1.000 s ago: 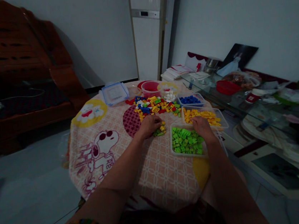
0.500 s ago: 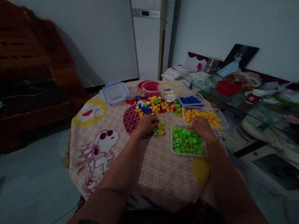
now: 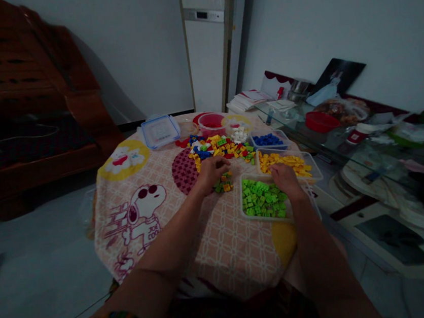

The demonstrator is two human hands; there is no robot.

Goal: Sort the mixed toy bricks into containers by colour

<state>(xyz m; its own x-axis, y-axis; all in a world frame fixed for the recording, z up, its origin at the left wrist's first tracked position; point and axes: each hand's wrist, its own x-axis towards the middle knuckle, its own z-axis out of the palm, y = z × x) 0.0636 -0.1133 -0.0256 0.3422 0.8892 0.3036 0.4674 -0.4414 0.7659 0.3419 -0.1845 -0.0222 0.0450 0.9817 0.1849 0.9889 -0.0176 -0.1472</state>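
My left hand [image 3: 212, 172] hovers by a small cluster of green and yellow toy bricks [image 3: 226, 186] in the middle of the table, its fingers apart with nothing visible in them. Just beyond lies a mixed heap of bricks [image 3: 229, 147] in yellow, red, blue, white and green. My right hand [image 3: 284, 178] is over the adjoining edges of two clear containers, one with green bricks [image 3: 263, 199], the other with yellow bricks [image 3: 285, 163]. Its fingers are closed together, and whatever they pinch is too small or hidden to make out.
Behind the yellow bricks stands a container of blue bricks [image 3: 268, 141]. White bricks [image 3: 240, 134] and a pink tub [image 3: 211, 124] are at the back, with a blue-rimmed lid [image 3: 161, 131] to their left. A cluttered glass-topped cabinet [image 3: 321, 141] flanks the table's right side.
My left hand has lifted slightly from the small cluster and its fingers have spread. My right hand stays over the container edges. The whole view has shifted a little.
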